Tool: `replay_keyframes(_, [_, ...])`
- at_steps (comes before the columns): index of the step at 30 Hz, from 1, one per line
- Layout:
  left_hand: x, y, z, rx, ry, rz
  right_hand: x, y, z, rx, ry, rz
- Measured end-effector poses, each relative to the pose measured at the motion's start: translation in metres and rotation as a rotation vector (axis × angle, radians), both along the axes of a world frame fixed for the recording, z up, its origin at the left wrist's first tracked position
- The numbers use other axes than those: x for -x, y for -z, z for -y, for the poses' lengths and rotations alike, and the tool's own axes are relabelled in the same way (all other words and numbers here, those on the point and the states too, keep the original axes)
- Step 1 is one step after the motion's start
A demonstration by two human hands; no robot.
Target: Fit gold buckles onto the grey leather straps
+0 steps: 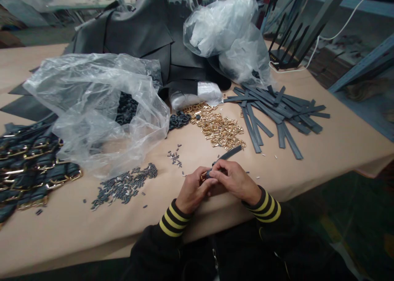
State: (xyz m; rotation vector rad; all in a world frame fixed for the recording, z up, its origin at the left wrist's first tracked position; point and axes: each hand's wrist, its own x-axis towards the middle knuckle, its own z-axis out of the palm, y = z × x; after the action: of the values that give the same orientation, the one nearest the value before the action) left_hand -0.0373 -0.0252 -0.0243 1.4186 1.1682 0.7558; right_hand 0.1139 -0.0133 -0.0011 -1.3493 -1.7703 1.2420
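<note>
Near the table's front edge my left hand [194, 187] and my right hand [235, 180] meet at a small dark strap piece. A gold buckle [203, 176] shows between the fingers of my left hand, which are closed on it. My right hand pinches the dark strap [230, 153], whose free end points up and right. Fingers partly hide where strap and buckle meet. Just beyond lies a heap of gold buckles [220, 129]. Dark flat strips [277, 108] are piled to its right. Small dark pieces [123, 186] are scattered to the left of my hands.
A clear plastic bag [101, 108] with dark rings stands at the left, beside dark straps with gold buckles [27, 162]. Behind are dark sheets [135, 30] and another plastic bag [221, 26]. A black router [285, 57] with a white cable sits at the back right.
</note>
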Motion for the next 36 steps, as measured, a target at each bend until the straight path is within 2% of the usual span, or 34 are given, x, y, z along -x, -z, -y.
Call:
replay_keyframes(4, [0.001,-0.004,0.000,0.040,-0.016,0.080,-0.001,-0.001,0.000,-0.015,-0.016,-0.027])
replay_keyframes(6, [0.003,-0.005,-0.001,0.061,-0.036,0.133,-0.007,-0.006,-0.001,-0.082,-0.018,-0.011])
replay_keyframes(10, [0.007,-0.007,-0.002,0.112,-0.067,0.183,-0.025,-0.027,-0.008,-0.434,0.053,0.199])
replay_keyframes(12, [0.008,-0.008,-0.003,0.130,-0.062,0.179,-0.033,-0.035,-0.012,-0.543,-0.063,0.367])
replay_keyframes(13, [0.008,-0.009,-0.003,0.134,-0.054,0.171,-0.036,-0.037,-0.014,-0.532,-0.162,0.450])
replay_keyframes(15, [0.008,-0.009,-0.003,0.130,-0.029,0.139,-0.038,-0.039,-0.015,-0.404,-0.349,0.583])
replay_keyframes(17, [0.007,-0.009,-0.002,0.111,-0.006,0.088,-0.038,-0.040,-0.016,-0.252,-0.453,0.638])
replay_keyframes(23, [0.005,-0.010,-0.002,0.035,-0.016,-0.002,-0.037,-0.043,-0.020,0.036,-0.608,0.391])
replay_keyframes(26, [0.003,-0.010,-0.002,-0.006,-0.034,-0.051,-0.037,-0.044,-0.022,0.139,-0.664,0.321])
replay_keyframes(31, [-0.001,-0.009,-0.002,-0.080,-0.059,-0.133,-0.034,-0.036,-0.023,-0.020,-0.623,0.361])
replay_keyframes(36, [-0.002,-0.009,-0.002,-0.131,-0.024,-0.168,-0.035,-0.025,-0.020,0.036,-0.598,0.266])
